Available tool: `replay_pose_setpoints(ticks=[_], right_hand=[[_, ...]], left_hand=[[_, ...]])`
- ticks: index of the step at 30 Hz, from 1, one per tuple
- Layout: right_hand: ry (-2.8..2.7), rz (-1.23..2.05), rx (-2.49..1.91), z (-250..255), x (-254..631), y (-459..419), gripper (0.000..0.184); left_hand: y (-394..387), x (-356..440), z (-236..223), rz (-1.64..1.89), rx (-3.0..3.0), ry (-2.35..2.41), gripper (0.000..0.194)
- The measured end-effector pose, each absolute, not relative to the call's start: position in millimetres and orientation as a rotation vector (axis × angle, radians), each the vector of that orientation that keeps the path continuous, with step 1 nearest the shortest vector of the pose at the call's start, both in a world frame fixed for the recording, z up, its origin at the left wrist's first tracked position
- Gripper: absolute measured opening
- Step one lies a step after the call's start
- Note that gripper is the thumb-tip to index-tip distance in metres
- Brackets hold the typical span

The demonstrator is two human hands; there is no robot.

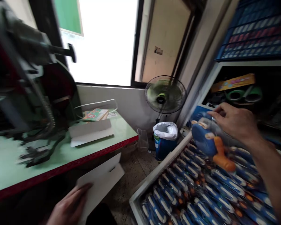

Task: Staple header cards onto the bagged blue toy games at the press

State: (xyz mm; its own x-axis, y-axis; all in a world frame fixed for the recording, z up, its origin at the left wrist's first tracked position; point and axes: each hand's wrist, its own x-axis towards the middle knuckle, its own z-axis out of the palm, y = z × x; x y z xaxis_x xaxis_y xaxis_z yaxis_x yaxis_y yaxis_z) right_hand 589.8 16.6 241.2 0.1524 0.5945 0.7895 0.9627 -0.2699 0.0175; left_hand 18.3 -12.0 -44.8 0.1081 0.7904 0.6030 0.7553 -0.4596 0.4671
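Pinching a bagged blue-and-orange piece [202, 139] by the top of its clear wrapping in the right hand [236, 122], with thumb and forefinger closed together and the other fingers curled in. Hanging below and to the left of those fingertips, slightly blurred, with a rounded blue body, cream patches and a stubby orange part at lower right. Reaching over a pale-rimmed crate [142, 190] below the right hand, packed with rows of similar bagged pieces [192, 187]; cannot tell whether touching any of them. Gripping a folded white card [100, 187] in the left hand [69, 204], low and well apart from the right, with the thumb against the visible face and the rest of the grasp partly hidden. Facing, beyond the left hand, a green counter [128, 137] with red edging, bearing another folded white card [91, 134], printed cards [96, 114] and, farther left, a dark machine [30, 47]. Looking ahead between both hands to a lined bin [165, 150] and a standing fan [165, 93]; past the right hand, to green rings [245, 93] and a yellow box [236, 82].
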Motion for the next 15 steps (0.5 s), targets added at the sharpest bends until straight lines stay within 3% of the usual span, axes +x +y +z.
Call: replay_pose_setpoints(ticks=[2,5,8,9,13,15], right_hand=[[-1.536,-0.654,-1.803,211,542,9,0.032],[-1.45,0.096,-1.702,141,463,0,0.047],[-1.281,0.709,-1.46,72,367,-11,0.057],[-1.24,0.841,-1.378,57,333,-16,0.056],[-1.286,1.135,-1.159,39,218,-33,0.052],[-1.401,1.229,-1.026,44,190,-32,0.06]], left_hand=[[-26,41,-45,1.212,2.282,1.534,0.034],[-50,73,-42,1.017,2.232,1.523,0.04],[-72,83,-43,0.848,2.255,1.416,0.08],[-77,81,-44,0.834,2.242,1.414,0.082],[-87,46,-50,0.958,1.991,1.622,0.029],[-88,16,-52,1.078,1.794,1.699,0.028]])
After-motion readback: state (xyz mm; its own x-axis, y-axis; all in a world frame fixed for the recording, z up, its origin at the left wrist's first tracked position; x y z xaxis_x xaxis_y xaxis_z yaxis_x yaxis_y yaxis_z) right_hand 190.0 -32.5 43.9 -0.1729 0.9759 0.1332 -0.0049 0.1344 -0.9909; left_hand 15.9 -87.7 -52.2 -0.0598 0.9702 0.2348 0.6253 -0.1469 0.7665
